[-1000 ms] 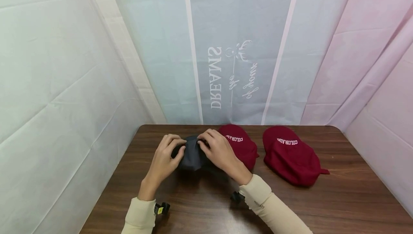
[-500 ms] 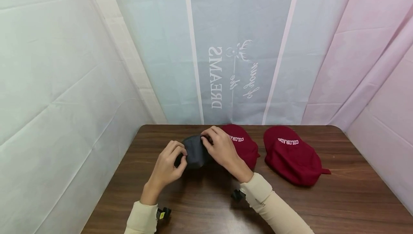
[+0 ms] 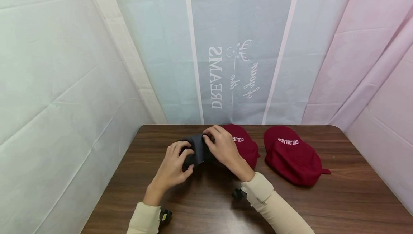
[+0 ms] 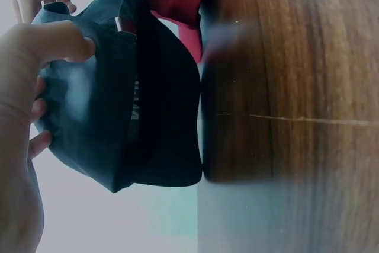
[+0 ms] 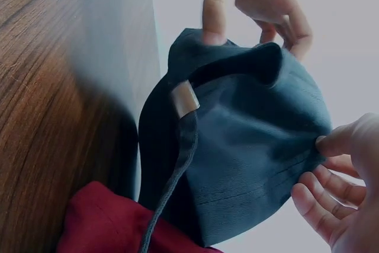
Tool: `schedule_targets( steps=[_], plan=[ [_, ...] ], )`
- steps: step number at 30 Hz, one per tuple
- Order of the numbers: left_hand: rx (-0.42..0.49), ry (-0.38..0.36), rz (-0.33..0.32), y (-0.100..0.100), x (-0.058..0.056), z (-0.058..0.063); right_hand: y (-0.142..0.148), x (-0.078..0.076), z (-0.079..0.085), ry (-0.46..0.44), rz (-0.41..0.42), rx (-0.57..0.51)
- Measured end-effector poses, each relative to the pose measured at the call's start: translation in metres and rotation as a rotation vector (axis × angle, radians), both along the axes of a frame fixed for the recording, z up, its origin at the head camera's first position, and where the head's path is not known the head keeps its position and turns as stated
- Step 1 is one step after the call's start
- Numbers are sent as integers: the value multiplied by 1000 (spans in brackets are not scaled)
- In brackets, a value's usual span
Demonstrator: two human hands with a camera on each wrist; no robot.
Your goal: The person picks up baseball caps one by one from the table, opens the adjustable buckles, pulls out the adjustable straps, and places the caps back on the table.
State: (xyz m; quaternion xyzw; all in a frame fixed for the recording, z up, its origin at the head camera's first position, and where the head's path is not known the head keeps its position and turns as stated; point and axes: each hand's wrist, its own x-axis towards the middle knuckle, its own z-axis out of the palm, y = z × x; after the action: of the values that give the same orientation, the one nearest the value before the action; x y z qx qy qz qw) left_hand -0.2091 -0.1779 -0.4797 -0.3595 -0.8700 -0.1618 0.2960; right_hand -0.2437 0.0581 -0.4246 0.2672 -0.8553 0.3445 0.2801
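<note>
A dark blue-grey baseball cap point(image 3: 198, 147) is held near the back of the table, left of centre. In the left wrist view its brim edge is down close to the wood, and part of some pale lettering point(image 4: 135, 102) shows. My left hand point(image 3: 172, 164) grips its left side, thumb on the near face and fingers round the far side. My right hand point(image 3: 226, 148) pinches the crown's fabric between thumb and fingers. In the right wrist view a thin strap point(image 5: 188, 146) with a small buckle point(image 5: 185, 98) hangs across the cap's opening.
Just right of the dark cap lies a burgundy cap point(image 3: 247, 150) with white COLORADO lettering, partly behind my right hand. A second burgundy cap point(image 3: 293, 158) lies farther right, its strap pointing right. The wooden table point(image 3: 342, 198) ends at hanging cloth walls point(image 3: 161, 47).
My left hand has shifted right and slightly toward me, its fingers spreading over the cap. The dark cap has moved a little right and turned. The burgundy caps have stayed put.
</note>
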Motion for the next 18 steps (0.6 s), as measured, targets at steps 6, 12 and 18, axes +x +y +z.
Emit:
schedule_targets(
  steps=[6,12,18],
  plan=[
    [-46,-12,34,3,1,-4,1,-1,0,-20,-1,-28],
    [-63,37,71,5,-1,-10,3,-2,-1,-36,0,-53],
    [-50,79,60,6,-2,-8,3,-1,-1,-52,0,-61]
  ],
)
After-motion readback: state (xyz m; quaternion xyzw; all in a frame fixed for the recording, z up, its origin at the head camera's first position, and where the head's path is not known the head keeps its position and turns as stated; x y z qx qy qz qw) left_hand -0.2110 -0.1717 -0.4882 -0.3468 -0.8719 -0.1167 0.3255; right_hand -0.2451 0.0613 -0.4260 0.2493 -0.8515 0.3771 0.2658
